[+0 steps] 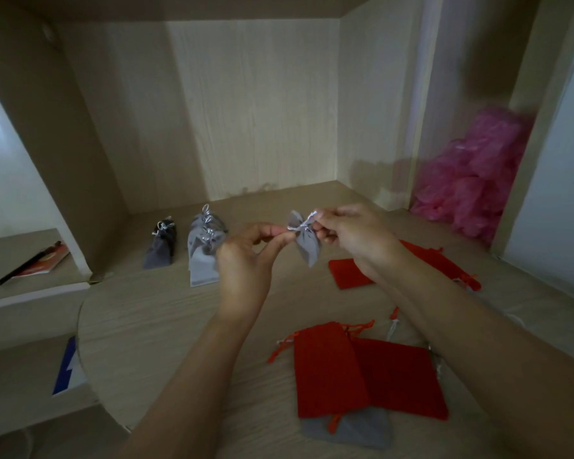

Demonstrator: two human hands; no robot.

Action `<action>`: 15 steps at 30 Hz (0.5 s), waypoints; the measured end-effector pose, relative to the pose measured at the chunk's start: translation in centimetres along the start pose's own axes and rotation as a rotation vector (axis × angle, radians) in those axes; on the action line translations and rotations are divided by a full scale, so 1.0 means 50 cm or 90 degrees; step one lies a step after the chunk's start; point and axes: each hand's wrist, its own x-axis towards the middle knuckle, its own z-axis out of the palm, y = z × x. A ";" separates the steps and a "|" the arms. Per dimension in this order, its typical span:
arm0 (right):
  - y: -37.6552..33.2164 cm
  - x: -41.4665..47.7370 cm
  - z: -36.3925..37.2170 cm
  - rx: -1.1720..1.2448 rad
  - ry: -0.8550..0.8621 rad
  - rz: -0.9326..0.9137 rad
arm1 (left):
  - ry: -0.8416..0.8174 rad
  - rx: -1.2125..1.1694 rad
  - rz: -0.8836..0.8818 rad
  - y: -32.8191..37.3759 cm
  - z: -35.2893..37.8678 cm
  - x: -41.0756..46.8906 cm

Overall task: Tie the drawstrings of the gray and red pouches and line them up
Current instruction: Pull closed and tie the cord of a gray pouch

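A small gray pouch (307, 243) hangs in the air between my hands, cinched at its neck. My left hand (249, 256) pinches one end of its silver drawstring, and my right hand (352, 236) pinches the other end at the neck. Tied gray pouches stand at the back left: a dark one (161, 246) and lighter ones (204, 250). Flat red pouches (362, 372) lie near me, overlapping a flat gray pouch (355, 429). More red pouches (348, 273) lie under my right forearm.
The wooden desk (166, 326) sits inside a wood alcove. A heap of pink plastic bags (478, 180) fills the right corner. A pen and a red booklet (37, 260) lie on a lower shelf at left. A blue and white card (68, 369) lies below the desk edge.
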 end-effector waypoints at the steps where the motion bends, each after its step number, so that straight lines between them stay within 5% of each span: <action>1: 0.003 0.002 0.002 0.026 0.008 0.009 | -0.018 -0.041 -0.043 0.006 0.004 -0.002; 5: 0.010 0.002 0.004 0.103 0.015 -0.004 | -0.070 -0.203 -0.135 0.011 0.009 -0.003; 15: 0.015 0.005 -0.008 -0.049 -0.115 -0.101 | -0.074 -0.393 -0.195 -0.001 -0.008 0.010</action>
